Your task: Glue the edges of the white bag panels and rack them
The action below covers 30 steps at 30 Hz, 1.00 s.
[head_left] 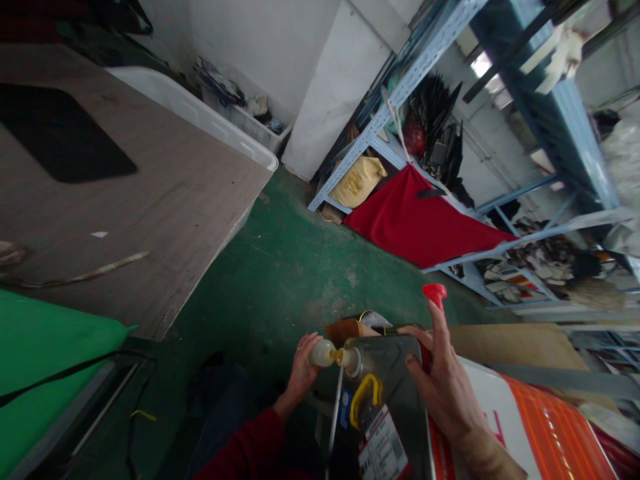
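A metal tin can (395, 393) with a yellow handle (364, 396) is tipped on its side low in the middle. Its spout (350, 359) meets a small pale bottle (323, 353). My left hand (301, 370), in a red sleeve, is closed round that bottle from below. My right hand (443, 383) presses against the can's right side, with its fingers pinching a red cap (434, 292) at their tips. A brown cardboard piece (345, 328) shows just behind the can.
A wooden table (150, 200) with a black mat (60, 133) fills the left, a white tub (200, 113) behind it and green cloth (45, 347) at its near corner. Blue metal shelving (400, 87) holds a red cloth (420, 220) and a yellow sack (357, 181). An orange-and-white box (540, 427) lies at the right on the green floor (280, 280).
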### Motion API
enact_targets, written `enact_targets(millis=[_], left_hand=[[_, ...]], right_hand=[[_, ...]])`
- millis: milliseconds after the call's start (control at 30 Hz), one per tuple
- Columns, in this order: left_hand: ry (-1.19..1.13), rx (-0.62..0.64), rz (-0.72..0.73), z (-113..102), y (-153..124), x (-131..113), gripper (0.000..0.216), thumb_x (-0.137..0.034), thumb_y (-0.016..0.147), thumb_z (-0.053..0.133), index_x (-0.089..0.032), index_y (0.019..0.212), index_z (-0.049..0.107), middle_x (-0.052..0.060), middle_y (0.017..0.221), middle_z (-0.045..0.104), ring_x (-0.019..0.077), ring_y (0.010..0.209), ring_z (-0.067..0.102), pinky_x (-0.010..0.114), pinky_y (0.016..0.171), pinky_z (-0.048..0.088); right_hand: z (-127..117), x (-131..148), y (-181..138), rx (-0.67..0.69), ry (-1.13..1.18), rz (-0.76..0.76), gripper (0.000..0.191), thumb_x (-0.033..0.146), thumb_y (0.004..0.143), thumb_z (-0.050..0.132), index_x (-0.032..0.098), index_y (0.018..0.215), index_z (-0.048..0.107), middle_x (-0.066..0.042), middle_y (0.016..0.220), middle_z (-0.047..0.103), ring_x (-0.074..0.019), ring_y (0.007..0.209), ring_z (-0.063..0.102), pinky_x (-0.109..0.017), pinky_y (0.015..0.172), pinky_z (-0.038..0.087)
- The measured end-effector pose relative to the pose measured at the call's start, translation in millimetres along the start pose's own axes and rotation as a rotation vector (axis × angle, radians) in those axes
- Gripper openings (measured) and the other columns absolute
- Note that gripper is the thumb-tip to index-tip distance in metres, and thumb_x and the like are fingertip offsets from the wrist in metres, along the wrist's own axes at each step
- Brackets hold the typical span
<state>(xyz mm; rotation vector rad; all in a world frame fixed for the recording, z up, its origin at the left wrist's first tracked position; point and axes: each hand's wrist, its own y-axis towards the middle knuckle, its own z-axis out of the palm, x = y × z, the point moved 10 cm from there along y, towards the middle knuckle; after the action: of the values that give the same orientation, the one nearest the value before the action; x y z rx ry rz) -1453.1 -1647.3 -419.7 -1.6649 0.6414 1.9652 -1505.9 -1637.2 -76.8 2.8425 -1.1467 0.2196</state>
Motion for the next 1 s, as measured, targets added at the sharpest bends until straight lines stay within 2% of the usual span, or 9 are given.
enact_targets(millis=[267,467,700,867,1000], left_hand=[[-0.015,0.005,0.017,-2.4,-1.3,-0.5,0.049,-0.038,0.071,0.07,-0.018,0.114,0.062,0.014,0.124,0.06,0.0306,0.119,0.051,0.052,0.104,0.036],[-0.016,-0.001,0.014,-3.8,-1.4,-0.2,0.049,-0.039,0.072,0.069,-0.017,0.115,0.061,0.014,0.123,0.06,0.0302,0.119,0.051,0.052,0.104,0.037],[-0.006,-0.011,0.001,-3.5,-0.1,1.7,0.046,-0.035,0.07,0.07,-0.018,0.112,0.063,0.014,0.121,0.061,0.0309,0.117,0.052,0.053,0.104,0.036],[-0.011,-0.004,0.0,-3.9,1.6,0.2,0.049,-0.043,0.069,0.069,-0.017,0.111,0.064,0.015,0.12,0.062,0.032,0.117,0.053,0.052,0.103,0.038],[-0.01,0.005,-0.008,-4.8,2.1,-1.3,0.05,-0.043,0.069,0.07,-0.019,0.112,0.063,0.014,0.121,0.062,0.0319,0.117,0.053,0.052,0.103,0.038]], right_hand=[[0.8,-5.2,-0.9,0.003,0.005,0.031,0.077,0.024,0.081,0.042,0.029,0.148,0.004,-0.003,0.114,0.062,-0.0267,0.106,0.057,-0.05,0.095,0.041],[-1.2,2.8,0.0,-0.014,-0.016,-0.017,0.077,0.02,0.08,0.041,0.028,0.147,0.004,-0.003,0.111,0.065,-0.0263,0.104,0.059,-0.053,0.097,0.038],[0.3,-1.2,0.6,-0.011,-0.038,-0.047,0.08,0.019,0.08,0.042,0.03,0.147,0.001,-0.004,0.111,0.065,-0.0275,0.104,0.06,-0.055,0.094,0.042],[1.0,-3.4,0.4,-0.01,-0.042,-0.048,0.079,0.021,0.081,0.042,0.03,0.148,0.001,-0.004,0.112,0.064,-0.0277,0.106,0.059,-0.054,0.094,0.042],[0.4,-0.6,0.3,-0.018,-0.047,-0.054,0.079,0.02,0.08,0.042,0.029,0.148,0.001,-0.004,0.111,0.065,-0.0275,0.106,0.059,-0.055,0.095,0.041]])
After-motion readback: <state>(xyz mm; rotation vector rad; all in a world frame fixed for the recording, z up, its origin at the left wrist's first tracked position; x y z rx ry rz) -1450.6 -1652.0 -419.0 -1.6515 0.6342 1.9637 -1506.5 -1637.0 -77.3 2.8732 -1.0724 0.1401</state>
